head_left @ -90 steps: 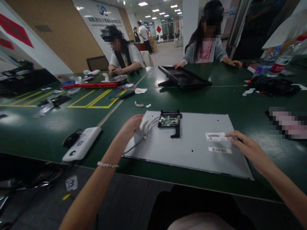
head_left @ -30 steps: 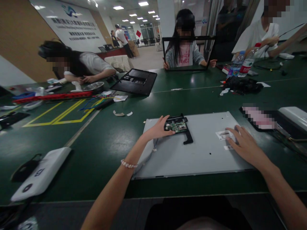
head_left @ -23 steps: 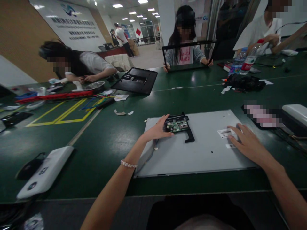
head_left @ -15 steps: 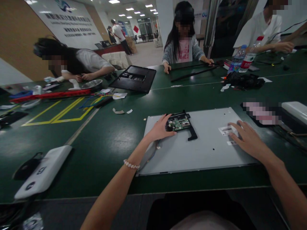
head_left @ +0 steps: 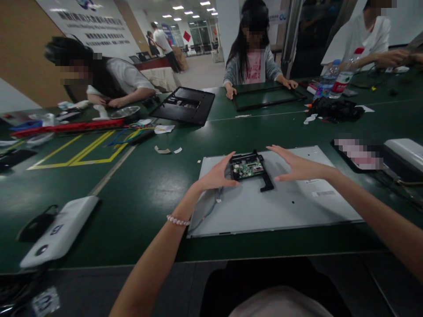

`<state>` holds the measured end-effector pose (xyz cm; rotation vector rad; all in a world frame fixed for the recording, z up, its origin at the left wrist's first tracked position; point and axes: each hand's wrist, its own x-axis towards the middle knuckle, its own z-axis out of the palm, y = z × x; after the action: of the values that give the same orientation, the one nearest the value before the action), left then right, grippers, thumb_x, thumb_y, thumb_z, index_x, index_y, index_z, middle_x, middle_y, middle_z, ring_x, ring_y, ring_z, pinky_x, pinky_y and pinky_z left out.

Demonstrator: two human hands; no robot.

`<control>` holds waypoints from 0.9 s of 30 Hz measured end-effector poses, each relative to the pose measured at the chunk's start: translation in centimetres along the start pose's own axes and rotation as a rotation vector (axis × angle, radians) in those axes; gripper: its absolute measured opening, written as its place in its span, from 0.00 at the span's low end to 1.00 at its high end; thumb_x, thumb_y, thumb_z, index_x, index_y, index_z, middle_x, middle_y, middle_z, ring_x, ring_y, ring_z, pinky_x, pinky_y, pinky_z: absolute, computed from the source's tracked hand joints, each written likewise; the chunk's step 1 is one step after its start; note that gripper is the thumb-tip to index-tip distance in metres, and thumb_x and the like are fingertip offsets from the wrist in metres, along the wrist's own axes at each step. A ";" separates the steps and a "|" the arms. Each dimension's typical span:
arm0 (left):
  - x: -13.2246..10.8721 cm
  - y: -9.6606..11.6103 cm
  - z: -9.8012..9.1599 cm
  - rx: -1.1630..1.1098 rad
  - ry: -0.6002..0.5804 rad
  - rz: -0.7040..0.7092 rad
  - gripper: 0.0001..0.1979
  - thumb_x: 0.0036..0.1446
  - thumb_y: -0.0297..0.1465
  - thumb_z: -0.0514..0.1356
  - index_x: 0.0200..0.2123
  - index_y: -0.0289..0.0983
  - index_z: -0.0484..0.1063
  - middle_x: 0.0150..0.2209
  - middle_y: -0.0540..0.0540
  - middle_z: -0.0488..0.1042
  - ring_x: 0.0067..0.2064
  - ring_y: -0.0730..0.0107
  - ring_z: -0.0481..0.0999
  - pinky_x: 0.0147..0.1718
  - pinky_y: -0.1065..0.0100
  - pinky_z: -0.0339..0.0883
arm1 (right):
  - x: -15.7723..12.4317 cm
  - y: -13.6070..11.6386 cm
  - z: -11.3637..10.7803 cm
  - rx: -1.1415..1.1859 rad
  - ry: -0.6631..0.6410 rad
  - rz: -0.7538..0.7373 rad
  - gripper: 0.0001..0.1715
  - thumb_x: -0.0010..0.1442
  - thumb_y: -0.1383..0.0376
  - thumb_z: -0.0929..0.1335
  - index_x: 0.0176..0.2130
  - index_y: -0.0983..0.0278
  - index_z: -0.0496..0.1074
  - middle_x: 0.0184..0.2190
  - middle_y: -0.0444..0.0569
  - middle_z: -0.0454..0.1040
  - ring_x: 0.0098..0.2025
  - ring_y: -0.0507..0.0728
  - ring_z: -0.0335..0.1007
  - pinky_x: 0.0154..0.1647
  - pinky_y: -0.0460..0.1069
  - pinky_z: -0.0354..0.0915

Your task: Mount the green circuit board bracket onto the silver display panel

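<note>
A grey metal display panel (head_left: pixel 284 207) lies flat on the green table in front of me. A small green circuit board in a black bracket (head_left: pixel 248 168) sits near its far edge, with thin wires trailing off its left side. My left hand (head_left: pixel 216 176) rests at the left side of the bracket, fingers spread and touching it. My right hand (head_left: pixel 297 166) hovers just right of the bracket, fingers apart and curved, holding nothing.
A white device (head_left: pixel 59 231) lies at the near left. A black back cover (head_left: pixel 185 105) and a black frame (head_left: pixel 264 97) under a person's hands lie across the table. Water bottles (head_left: pixel 335 81) and black clutter (head_left: pixel 335 110) sit far right. Other people work around the table.
My right hand has left the label on the right part of the panel and swung left to the bracket. The person opposite has laid the black frame flat on the table.
</note>
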<state>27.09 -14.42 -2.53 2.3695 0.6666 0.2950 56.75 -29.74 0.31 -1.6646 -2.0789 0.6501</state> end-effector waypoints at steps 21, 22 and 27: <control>-0.8 3.2 2.6 0.140 -0.012 0.177 0.51 0.48 0.51 0.64 0.68 0.40 0.45 0.67 0.37 0.51 0.67 0.45 0.49 0.64 0.44 0.43 | -0.1 2.0 2.4 0.142 0.123 -0.165 0.57 0.50 0.53 0.74 0.69 0.49 0.43 0.68 0.48 0.50 0.68 0.68 0.48 0.65 0.67 0.52; -0.8 3.3 2.8 0.141 -0.024 0.178 0.50 0.49 0.51 0.64 0.69 0.40 0.45 0.67 0.36 0.50 0.67 0.45 0.49 0.64 0.44 0.43 | -0.5 2.1 2.5 0.150 0.125 -0.159 0.56 0.51 0.53 0.74 0.68 0.50 0.44 0.68 0.49 0.51 0.68 0.68 0.48 0.65 0.67 0.52; -0.9 3.4 2.9 0.114 -0.067 0.188 0.50 0.50 0.50 0.63 0.69 0.41 0.44 0.68 0.37 0.48 0.68 0.45 0.46 0.65 0.43 0.39 | -1.3 2.3 3.1 0.195 0.149 -0.115 0.54 0.52 0.54 0.73 0.68 0.51 0.44 0.67 0.52 0.53 0.66 0.69 0.52 0.65 0.68 0.52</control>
<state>28.72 -18.67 -2.52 2.5444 0.4404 0.2631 57.10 -30.97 -3.63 -1.4301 -1.9235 0.6483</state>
